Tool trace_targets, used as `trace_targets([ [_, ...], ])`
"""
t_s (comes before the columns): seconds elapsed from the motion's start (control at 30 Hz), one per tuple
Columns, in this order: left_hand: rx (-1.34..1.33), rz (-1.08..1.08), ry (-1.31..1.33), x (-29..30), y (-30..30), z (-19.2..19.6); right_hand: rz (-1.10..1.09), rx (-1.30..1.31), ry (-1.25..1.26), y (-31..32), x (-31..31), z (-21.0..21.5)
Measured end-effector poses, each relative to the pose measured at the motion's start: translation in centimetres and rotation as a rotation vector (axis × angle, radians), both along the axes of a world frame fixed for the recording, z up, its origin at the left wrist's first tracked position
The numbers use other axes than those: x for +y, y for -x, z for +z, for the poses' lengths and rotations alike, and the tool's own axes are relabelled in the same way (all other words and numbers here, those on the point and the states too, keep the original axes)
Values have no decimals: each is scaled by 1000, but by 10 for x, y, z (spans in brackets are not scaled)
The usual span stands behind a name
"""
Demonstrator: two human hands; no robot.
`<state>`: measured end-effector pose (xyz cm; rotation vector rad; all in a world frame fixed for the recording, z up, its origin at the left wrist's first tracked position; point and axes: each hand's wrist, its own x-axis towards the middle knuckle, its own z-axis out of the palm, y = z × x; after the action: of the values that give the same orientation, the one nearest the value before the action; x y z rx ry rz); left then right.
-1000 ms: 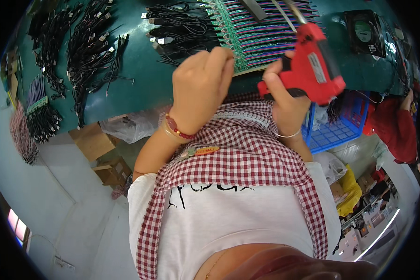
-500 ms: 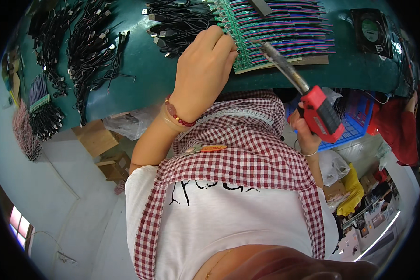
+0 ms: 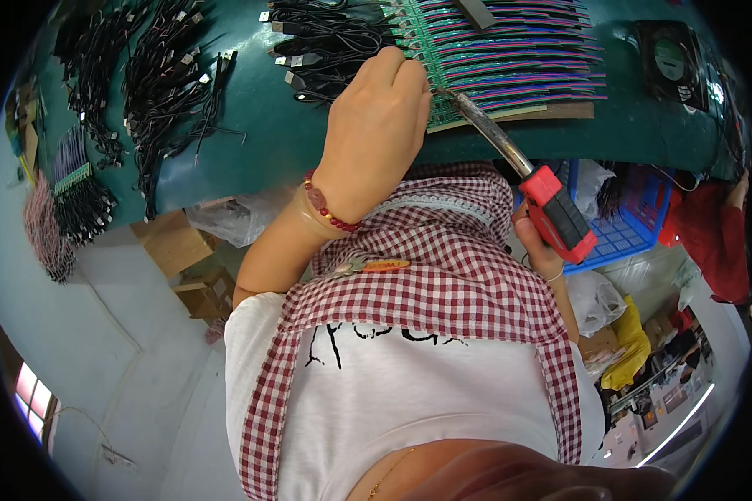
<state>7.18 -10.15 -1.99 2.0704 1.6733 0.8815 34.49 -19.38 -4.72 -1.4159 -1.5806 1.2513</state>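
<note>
My left hand point(image 3: 380, 125) is closed at the left edge of a panel of green circuit boards point(image 3: 434, 79). Its fingertips are pinched together, and whatever they hold is hidden behind the hand. In my right hand point(image 3: 536, 242) is a soldering iron point(image 3: 560, 215) with a red and black handle. The iron's metal tip points up and left, close to my left fingertips at the board edge. Blue, pink and black wires point(image 3: 526, 60) run rightward from the boards. Black USB cables point(image 3: 330, 54) lie along the panel's left side.
Bundles of black USB cables point(image 3: 171, 83) lie on the left of the green table point(image 3: 259, 142). A black device with a round face point(image 3: 670, 63) stands at the far right. Below the table edge are a blue crate point(image 3: 635, 230) and cardboard boxes point(image 3: 171, 246). A person's red sleeve point(image 3: 710, 234) shows at right.
The soldering iron has shifted left and slightly down, bringing its tip nearer my left fingertips. My left hand has moved slightly right, still closed.
</note>
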Motion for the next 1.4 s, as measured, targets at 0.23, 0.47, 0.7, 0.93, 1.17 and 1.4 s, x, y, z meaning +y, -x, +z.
trace_targets([
  [0.23,-10,23,-13,-1,-2,-1,-91,178,51,-6,-8,-4],
  [0.47,-10,37,-2,-2,-4,0,-49,124,55,-4,-7,-5],
  [0.7,-15,50,-22,-3,-4,-1,-35,57,7,-1,-4,-4],
  [0.93,-2,36,-18,-2,-4,1,-27,112,18,-9,-7,-7],
  [1.17,2,41,1,-3,-3,2,89,139,9,-16,-12,-16],
  [1.4,8,34,-1,-3,-3,2,-45,137,41,-4,-7,-7],
])
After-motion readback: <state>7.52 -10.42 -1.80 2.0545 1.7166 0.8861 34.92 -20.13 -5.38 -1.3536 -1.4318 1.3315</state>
